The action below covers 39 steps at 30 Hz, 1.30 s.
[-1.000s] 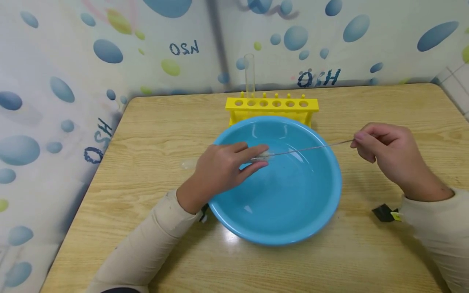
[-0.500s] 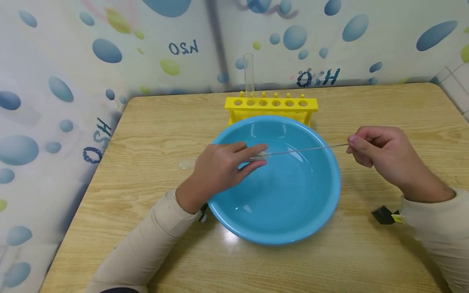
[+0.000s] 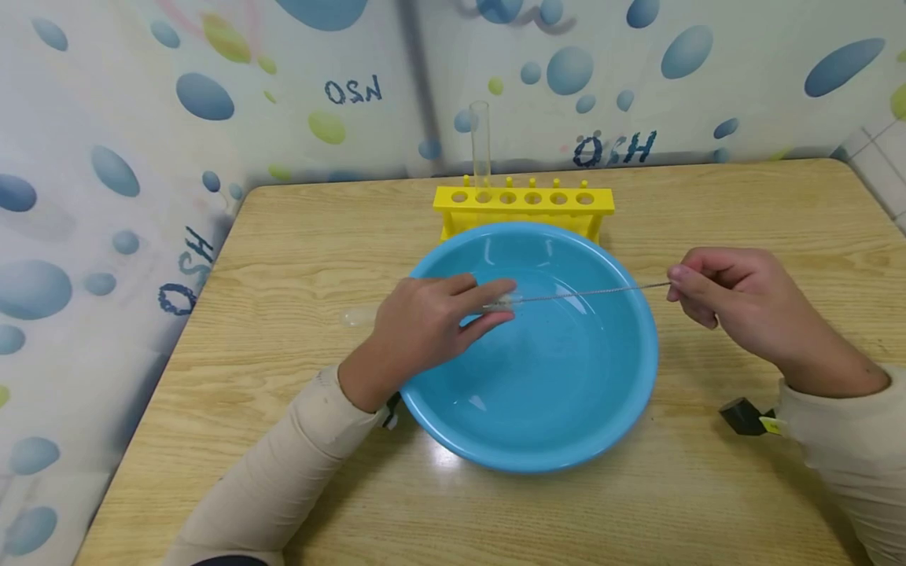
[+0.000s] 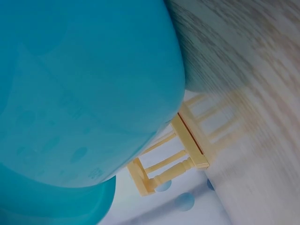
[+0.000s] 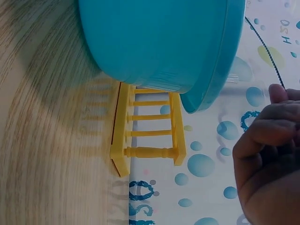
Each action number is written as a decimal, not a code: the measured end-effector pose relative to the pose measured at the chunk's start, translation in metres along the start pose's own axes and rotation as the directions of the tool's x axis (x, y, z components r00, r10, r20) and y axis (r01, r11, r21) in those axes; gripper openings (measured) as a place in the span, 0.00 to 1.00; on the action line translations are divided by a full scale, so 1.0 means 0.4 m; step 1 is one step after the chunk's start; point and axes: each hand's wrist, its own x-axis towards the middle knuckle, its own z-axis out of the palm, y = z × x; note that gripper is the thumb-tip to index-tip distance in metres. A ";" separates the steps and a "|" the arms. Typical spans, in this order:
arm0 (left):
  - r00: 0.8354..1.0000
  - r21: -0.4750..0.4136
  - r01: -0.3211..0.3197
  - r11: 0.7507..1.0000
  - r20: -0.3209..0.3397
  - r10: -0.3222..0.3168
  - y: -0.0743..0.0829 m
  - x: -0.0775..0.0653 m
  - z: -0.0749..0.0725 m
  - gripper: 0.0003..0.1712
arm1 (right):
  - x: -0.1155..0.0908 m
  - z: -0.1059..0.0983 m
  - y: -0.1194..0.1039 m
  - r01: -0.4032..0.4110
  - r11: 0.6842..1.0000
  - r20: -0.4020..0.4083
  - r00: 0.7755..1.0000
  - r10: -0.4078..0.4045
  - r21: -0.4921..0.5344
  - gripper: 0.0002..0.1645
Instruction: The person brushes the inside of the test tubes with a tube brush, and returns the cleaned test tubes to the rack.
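Over the blue basin (image 3: 538,393), my left hand (image 3: 425,322) grips a clear test tube (image 3: 358,316) lying nearly level, its rounded end sticking out past the hand to the left. The tube's mouth shows between fingers and thumb. My right hand (image 3: 743,303), beyond the basin's right rim, pinches the end of a test tube brush's thin twisted wire (image 3: 594,292). That wire runs left into the tube's mouth, where pale bristles show. In the right wrist view, the wire (image 5: 265,46) rises from the pinching fingertips (image 5: 278,93).
A yellow test tube rack (image 3: 524,201) stands behind the basin, with another upright test tube (image 3: 481,145) in its left part. The wooden table (image 3: 297,251) meets a patterned wall (image 3: 283,94) at the back. A black wrist device (image 3: 743,417) hangs by the right sleeve.
My right hand has moved slightly left and down, bringing the wire a little closer to the tube. The tube's rounded end has shifted slightly left; both grips stay the same.
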 end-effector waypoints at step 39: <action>1.000 -0.015 0.005 1.000 0.009 -0.005 -0.001 0.001 0.002 0.20 | 0.001 0.003 0.013 0.066 0.995 0.255 0.963 -0.082 0.072 0.33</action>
